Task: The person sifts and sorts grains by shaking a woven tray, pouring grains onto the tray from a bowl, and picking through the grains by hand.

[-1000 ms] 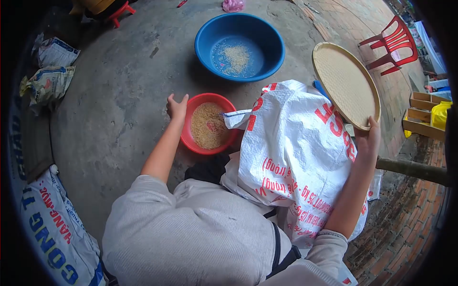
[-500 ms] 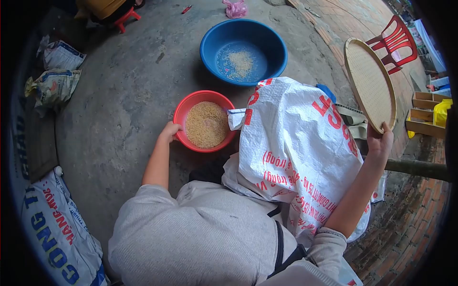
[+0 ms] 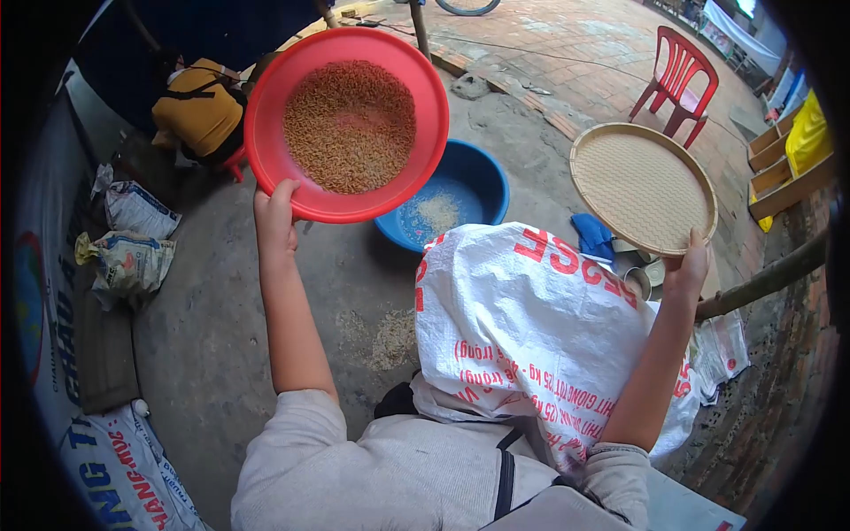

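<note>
At upper left, the left hand (image 3: pixel 276 215) clamps the rim of 1 smooth round red plastic basin (image 3: pixel 347 122) holding coarse brown grain. Below centre, 1 glossy blue basin (image 3: pixel 475 181) sits behind 1 crinkled woven white sack (image 3: pixel 531 336). At right, the right hand (image 3: pixel 689 267) pinches the edge of 1 flat round woven tray (image 3: pixel 642 187).

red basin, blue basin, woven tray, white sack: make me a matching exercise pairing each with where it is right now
Things:
1. red basin
2. blue basin
3. woven tray
4. white sack

Places:
A. resting on the concrete floor, a little grain in its bottom
B. draped in front of the person, between the two arms
C. lifted high by the left hand, full of brown grain
D. gripped at its near rim by the right hand

Pairs: 1-C, 2-A, 3-D, 4-B
</note>
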Tool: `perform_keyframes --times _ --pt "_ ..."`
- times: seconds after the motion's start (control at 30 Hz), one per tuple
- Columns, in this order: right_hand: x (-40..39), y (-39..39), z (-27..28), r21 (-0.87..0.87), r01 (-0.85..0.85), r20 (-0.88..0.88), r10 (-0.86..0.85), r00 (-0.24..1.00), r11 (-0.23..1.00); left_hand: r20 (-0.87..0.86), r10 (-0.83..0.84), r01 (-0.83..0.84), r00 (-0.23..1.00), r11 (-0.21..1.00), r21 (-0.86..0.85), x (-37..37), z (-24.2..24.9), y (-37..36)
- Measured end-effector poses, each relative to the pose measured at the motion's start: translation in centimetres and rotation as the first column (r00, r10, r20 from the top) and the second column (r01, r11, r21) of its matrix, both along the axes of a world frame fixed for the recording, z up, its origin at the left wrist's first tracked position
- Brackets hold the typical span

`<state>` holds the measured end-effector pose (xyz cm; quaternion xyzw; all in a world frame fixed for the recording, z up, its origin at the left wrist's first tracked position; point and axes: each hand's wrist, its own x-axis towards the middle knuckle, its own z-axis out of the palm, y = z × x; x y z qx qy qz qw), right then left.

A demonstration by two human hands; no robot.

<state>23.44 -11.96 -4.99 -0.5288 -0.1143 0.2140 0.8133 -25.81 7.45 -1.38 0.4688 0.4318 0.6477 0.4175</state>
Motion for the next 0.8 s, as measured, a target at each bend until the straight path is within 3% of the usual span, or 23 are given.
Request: perform_keyframes --times 0.07,0.13,0.27,0.4,0.47,0.6,0.67,0.8 --pt "-2.1 -0.5 2.1 -0.062 0.020 0.016 -0.019 1.000 0.998 0.066 -0.134 0.133 0.989 0.991 0.015 6.2 2.7 1.4" --pt "-1.5 -1.1 1.5 0.021 -0.017 0.075 0.015 0.997 1.000 0.128 -0.277 0.277 0.952 0.961 0.022 12.6 5.2 1.9" --pt "-0.6 -2.6 0.9 0.094 -0.074 -0.038 0.077 0.996 0.993 0.171 -0.393 0.363 0.903 0.914 0.181 23.6 9.7 2.7" --pt "-0.3 -4.7 2.2 0.144 -0.097 -0.035 0.103 0.994 0.985 0.106 -0.570 0.522 0.815 0.801 0.295 31.3 14.0 1.5" --pt "-0.1 -5.2 2.5 0.208 -0.063 -0.046 0.074 0.996 0.976 0.075 -0.597 0.551 0.798 0.775 0.309 34.6 14.5 1.9" --pt "1.3 -5.8 1.7 0.164 -0.036 0.004 0.036 0.999 0.986 -0.003 -0.673 0.622 0.740 0.683 0.383 39.0 13.7 1.1" --pt "1.7 -5.9 1.6 0.144 -0.004 0.009 0.003 1.000 0.990 -0.059 -0.570 0.524 0.820 0.705 0.478 40.1 11.8 0.7" --pt "2.7 -5.4 0.7 0.201 0.077 -0.069 -0.064 0.996 0.977 0.012 -0.531 0.473 0.847 0.764 0.439 40.8 7.2 0.2"
